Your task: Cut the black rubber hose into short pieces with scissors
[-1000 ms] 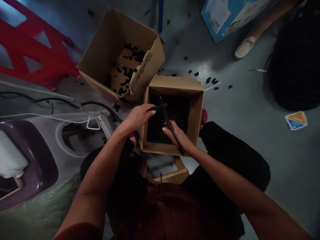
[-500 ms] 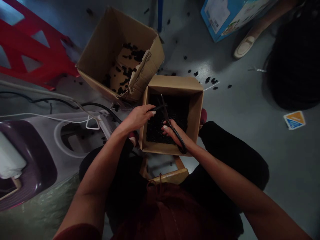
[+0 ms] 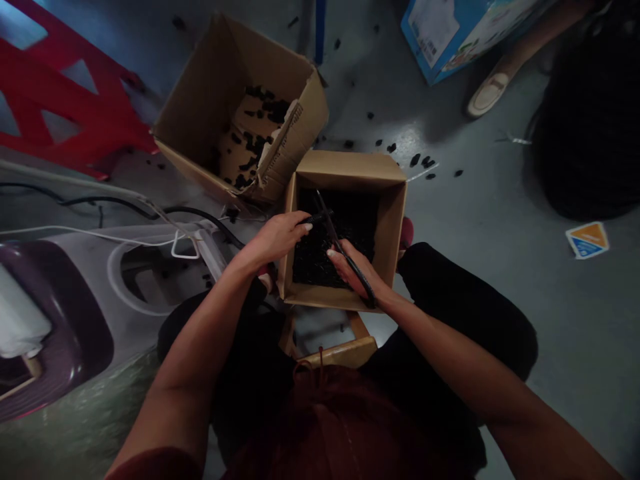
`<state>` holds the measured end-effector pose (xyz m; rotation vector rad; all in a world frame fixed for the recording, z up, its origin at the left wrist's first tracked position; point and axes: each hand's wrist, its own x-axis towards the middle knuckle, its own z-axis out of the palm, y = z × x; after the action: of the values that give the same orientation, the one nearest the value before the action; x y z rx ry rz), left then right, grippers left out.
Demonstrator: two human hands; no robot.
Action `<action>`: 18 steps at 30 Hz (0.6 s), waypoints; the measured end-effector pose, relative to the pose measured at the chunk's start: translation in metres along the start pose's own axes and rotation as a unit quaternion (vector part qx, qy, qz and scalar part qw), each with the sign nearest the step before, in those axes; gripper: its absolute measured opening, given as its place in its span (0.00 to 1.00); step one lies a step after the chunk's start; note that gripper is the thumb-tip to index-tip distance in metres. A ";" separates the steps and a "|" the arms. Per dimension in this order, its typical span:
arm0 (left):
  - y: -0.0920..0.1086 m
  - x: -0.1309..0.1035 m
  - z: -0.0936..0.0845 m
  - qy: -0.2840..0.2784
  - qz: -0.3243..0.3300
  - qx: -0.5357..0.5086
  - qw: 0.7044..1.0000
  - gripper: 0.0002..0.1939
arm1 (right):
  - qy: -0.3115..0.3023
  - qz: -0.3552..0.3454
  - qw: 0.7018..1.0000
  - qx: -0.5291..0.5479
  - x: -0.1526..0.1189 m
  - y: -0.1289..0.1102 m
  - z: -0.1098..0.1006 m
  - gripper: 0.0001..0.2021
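Observation:
My left hand [image 3: 283, 235] pinches a short dark piece [image 3: 320, 217] over the near cardboard box [image 3: 345, 162]. In my right hand [image 3: 356, 267] is a pair of dark scissors [image 3: 361, 279], its handles lying along the palm and its blades pointing up and left. The blades cross the dark piece near its free end; whether they touch it is hard to tell. Many small black pieces [image 3: 320, 263] lie inside the box below both hands.
A torn cardboard box [image 3: 193, 100] with black bits stands at upper left, beside a red plastic frame [image 3: 65, 87]. A purple stool [image 3: 75, 313] is at left. Black bits dot the floor. A blue box [image 3: 435, 33], a person's foot [image 3: 487, 93] and a black bundle [image 3: 590, 133] are at right.
The scissors' blades have shifted slightly left and the fingers of my right hand have drawn closer together round the handles. My left hand has barely moved.

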<state>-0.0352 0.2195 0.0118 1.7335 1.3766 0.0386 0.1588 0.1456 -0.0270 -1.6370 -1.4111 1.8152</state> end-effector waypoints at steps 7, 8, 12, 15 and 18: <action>-0.006 0.002 0.000 0.003 0.000 0.008 1.000 0.18 | 0.020 -0.005 0.999 -0.031 0.000 0.003 0.002 0.15; -0.006 0.002 0.000 0.003 0.001 0.009 1.000 0.18 | 0.020 -0.005 0.999 -0.032 0.000 0.003 0.003 0.15; -0.007 0.002 0.000 0.002 0.004 0.018 1.000 0.18 | 0.016 -0.003 0.999 -0.038 -0.001 0.002 0.003 0.15; -0.007 0.002 -0.001 -0.002 0.001 0.027 1.000 0.18 | 0.019 -0.001 0.999 -0.046 -0.001 0.001 0.002 0.15; -0.008 0.002 -0.001 -0.006 -0.003 0.040 0.999 0.18 | 0.024 0.003 0.999 -0.047 -0.001 0.002 0.003 0.15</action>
<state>-0.0412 0.2218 0.0067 1.7934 1.3913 -0.0310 0.1571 0.1426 -0.0282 -1.7193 -1.4942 1.7248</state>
